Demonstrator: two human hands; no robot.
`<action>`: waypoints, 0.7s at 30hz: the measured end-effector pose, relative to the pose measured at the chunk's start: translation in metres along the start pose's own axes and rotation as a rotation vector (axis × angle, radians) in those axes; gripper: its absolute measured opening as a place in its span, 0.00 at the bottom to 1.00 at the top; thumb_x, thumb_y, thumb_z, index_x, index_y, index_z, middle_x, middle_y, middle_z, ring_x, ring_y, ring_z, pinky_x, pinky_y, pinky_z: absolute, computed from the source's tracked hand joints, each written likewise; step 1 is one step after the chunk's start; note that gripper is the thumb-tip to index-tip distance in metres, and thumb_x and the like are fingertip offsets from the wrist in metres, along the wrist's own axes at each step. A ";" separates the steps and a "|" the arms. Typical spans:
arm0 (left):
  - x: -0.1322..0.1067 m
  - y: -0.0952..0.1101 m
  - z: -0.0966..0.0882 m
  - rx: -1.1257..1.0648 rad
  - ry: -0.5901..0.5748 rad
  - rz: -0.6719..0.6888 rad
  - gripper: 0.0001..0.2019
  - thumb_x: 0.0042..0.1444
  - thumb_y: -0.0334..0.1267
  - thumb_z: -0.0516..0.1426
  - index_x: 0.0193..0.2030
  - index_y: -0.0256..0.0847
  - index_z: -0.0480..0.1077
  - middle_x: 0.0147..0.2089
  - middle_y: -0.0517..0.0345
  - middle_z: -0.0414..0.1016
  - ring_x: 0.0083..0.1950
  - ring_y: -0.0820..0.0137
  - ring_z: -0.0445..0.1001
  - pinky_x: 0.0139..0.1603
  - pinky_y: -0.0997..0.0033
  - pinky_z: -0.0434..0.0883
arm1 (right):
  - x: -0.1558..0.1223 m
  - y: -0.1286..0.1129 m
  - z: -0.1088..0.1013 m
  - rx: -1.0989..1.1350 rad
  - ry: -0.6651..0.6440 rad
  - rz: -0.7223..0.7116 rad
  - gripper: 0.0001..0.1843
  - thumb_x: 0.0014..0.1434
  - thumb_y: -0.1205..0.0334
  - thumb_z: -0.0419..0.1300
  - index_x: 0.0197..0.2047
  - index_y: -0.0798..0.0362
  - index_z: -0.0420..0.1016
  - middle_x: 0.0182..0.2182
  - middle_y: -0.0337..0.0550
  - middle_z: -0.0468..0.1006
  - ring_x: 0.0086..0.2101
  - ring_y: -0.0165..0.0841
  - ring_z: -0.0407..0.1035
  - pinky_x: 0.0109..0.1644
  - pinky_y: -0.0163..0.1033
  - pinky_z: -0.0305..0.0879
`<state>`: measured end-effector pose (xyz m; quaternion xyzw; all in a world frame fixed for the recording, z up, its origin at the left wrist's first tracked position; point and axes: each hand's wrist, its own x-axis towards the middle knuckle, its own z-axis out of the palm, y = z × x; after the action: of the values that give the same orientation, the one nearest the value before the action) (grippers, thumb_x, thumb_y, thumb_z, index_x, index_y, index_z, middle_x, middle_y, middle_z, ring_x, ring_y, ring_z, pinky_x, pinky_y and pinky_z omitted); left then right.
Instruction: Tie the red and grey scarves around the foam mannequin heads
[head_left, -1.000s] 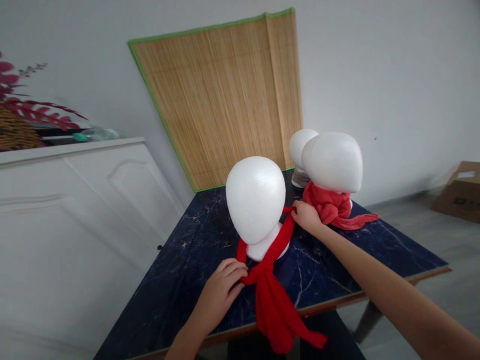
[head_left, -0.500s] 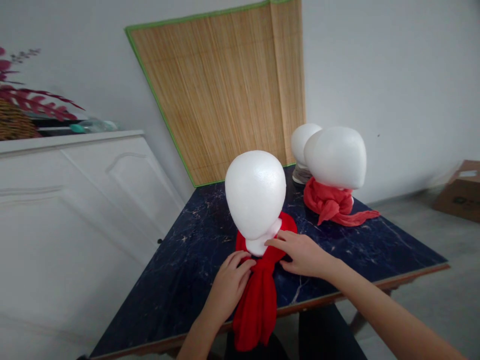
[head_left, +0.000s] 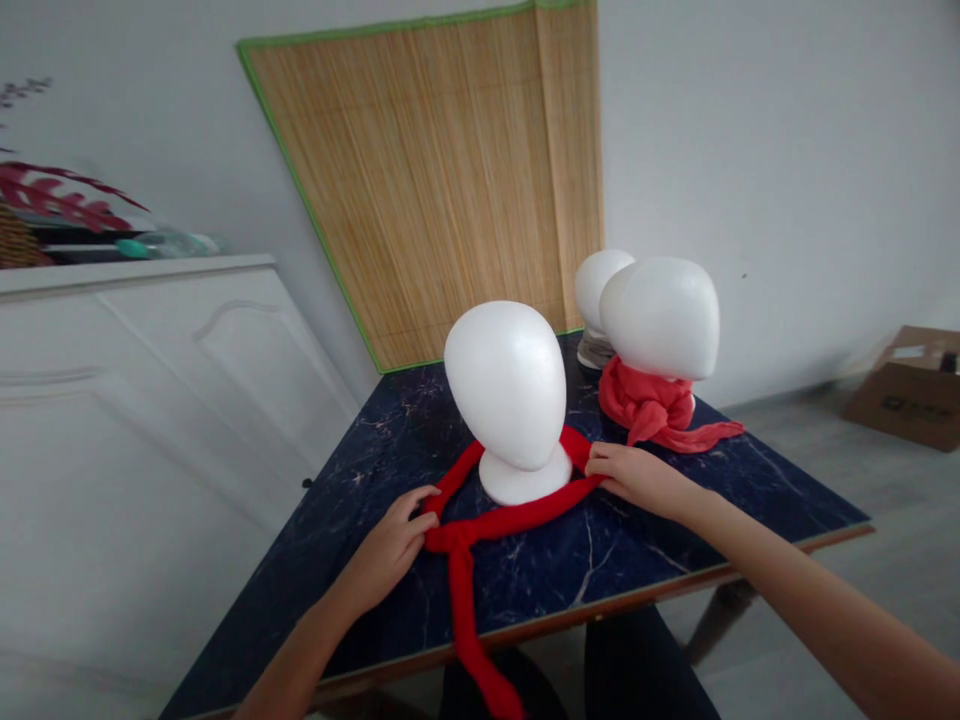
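A white foam mannequin head [head_left: 506, 385] stands on the dark blue marbled table [head_left: 360, 480]. Around its neck base runs a red scarf [head_left: 525, 513] in a wide, loose loop, knotted at the front left. One tail hangs over the table's front edge. My left hand [head_left: 394, 540] is closed on the loop at the left, beside the knot. On the right, my right hand [head_left: 626, 475] grips the loop and holds it out from the neck. Behind the mannequin, the far side of the loop is hidden.
At the back right, a second mannequin head [head_left: 660, 315] wears a coral scarf [head_left: 649, 400]; a third head [head_left: 596, 285] stands behind it. A bamboo mat [head_left: 442, 180] hangs on the wall. White cabinets [head_left: 172, 450] flank the left. A cardboard box [head_left: 907, 390] lies on the floor.
My hands have moved apart, pulling the red scarf from a snug wrap into a wide loop. The knot has shifted left, and its hanging tail looks narrower.
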<state>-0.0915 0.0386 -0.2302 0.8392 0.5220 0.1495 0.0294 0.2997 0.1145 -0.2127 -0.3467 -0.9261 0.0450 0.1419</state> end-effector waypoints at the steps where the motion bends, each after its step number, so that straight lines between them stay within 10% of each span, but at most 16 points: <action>1: -0.001 -0.011 -0.001 0.023 0.004 -0.019 0.15 0.60 0.31 0.45 0.37 0.43 0.72 0.65 0.52 0.59 0.65 0.62 0.59 0.64 0.55 0.62 | -0.002 0.005 -0.003 0.006 -0.008 0.011 0.12 0.61 0.72 0.51 0.39 0.52 0.74 0.40 0.44 0.71 0.38 0.33 0.69 0.43 0.37 0.63; 12: 0.010 -0.110 -0.052 0.462 0.021 -0.165 0.23 0.54 0.27 0.47 0.51 0.49 0.74 0.68 0.53 0.57 0.68 0.51 0.54 0.61 0.41 0.61 | -0.027 0.054 -0.011 -0.107 -0.023 0.089 0.24 0.56 0.80 0.45 0.45 0.51 0.76 0.55 0.48 0.70 0.50 0.40 0.69 0.54 0.45 0.65; 17: 0.034 -0.074 -0.051 0.436 0.100 -0.274 0.20 0.53 0.25 0.48 0.47 0.43 0.76 0.66 0.48 0.60 0.68 0.50 0.55 0.64 0.42 0.58 | -0.038 0.067 -0.009 -0.105 0.017 0.120 0.27 0.53 0.81 0.46 0.45 0.50 0.78 0.57 0.48 0.69 0.55 0.43 0.66 0.59 0.51 0.63; 21: 0.062 0.000 -0.016 -0.151 0.278 -0.251 0.25 0.57 0.38 0.54 0.62 0.37 0.62 0.65 0.45 0.61 0.67 0.58 0.58 0.69 0.53 0.54 | -0.025 0.049 -0.007 0.032 0.174 0.136 0.29 0.53 0.78 0.46 0.53 0.49 0.74 0.58 0.44 0.69 0.57 0.40 0.63 0.64 0.50 0.57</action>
<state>-0.0705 0.0915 -0.2010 0.7343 0.6089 0.2976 0.0383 0.3510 0.1352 -0.2213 -0.4088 -0.8839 0.0390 0.2237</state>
